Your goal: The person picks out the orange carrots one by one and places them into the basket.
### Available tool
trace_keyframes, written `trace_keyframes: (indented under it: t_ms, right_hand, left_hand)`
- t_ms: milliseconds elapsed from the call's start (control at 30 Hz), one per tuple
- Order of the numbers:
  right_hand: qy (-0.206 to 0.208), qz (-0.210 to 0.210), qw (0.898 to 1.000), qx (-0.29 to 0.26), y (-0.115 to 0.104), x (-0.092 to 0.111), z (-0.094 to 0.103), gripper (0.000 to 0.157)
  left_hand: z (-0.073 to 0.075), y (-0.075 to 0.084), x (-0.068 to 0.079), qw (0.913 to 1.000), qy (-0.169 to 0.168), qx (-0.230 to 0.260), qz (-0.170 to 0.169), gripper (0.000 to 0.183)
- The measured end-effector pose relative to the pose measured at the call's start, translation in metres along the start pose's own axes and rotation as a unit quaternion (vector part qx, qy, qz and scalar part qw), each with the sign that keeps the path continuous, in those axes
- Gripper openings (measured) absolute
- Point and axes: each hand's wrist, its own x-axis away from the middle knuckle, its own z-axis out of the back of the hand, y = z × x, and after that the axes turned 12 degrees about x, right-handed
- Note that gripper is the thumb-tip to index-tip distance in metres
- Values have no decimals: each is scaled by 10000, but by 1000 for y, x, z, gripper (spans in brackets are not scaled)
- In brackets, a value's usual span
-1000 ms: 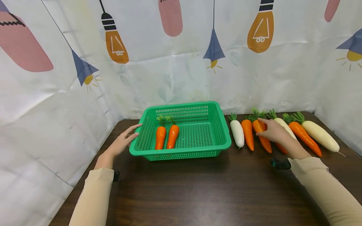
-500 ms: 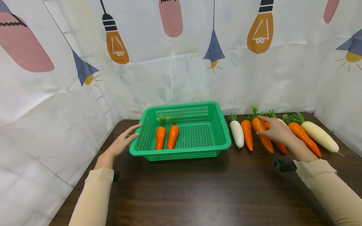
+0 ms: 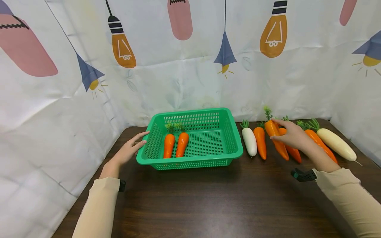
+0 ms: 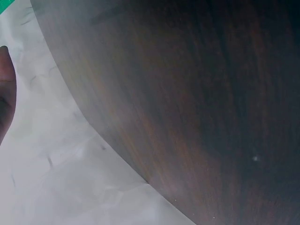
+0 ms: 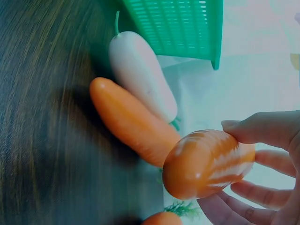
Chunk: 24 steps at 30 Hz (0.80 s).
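Observation:
My right hand (image 3: 293, 136) pinches a carrot (image 3: 271, 129) between thumb and fingers; its leafy top points up and its tip hangs lower, over the row of vegetables. In the right wrist view, the thumb lies across one side of this carrot (image 5: 197, 164) and the fingers curl round the other. A green plastic basket (image 3: 190, 160) stands at the back of the table. Two carrots lie inside it, one on the left (image 3: 169, 144) and one beside it (image 3: 182, 145). At the basket's left rim rests my left hand (image 3: 127, 151), fingers extended.
Right of the basket lie a white radish (image 3: 249, 141) and a carrot (image 3: 260, 143). Another carrot (image 3: 293, 152) is partly behind my right hand. Farther right are one more carrot (image 3: 321, 145) and a large white radish (image 3: 336, 143). A printed curtain (image 3: 190, 82) hangs behind the table.
The right hand has taken hold of the carrot and raised it, top end higher than before. A carrot beside it shows more now. The left hand and basket have stayed put.

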Motion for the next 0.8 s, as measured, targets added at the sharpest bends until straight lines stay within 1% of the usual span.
trace_keyframes:
  t_ms: [333, 600, 800]
  right_hand:
    - [38, 71, 9998, -179, -12, -2, 7, 81]
    - [-64, 294, 9973, -675, -25, 0, 13, 82]
    - [-197, 335, 9930, -1117, -35, -1, 16, 82]
  left_hand:
    - [1, 0, 0, 10000, -5, 59, 14, 58]
    - [-2, 1, 1, 10000, 15, 66, 68, 57]
    - [-1, 1, 0, 9999, 36, 66, 92, 56]
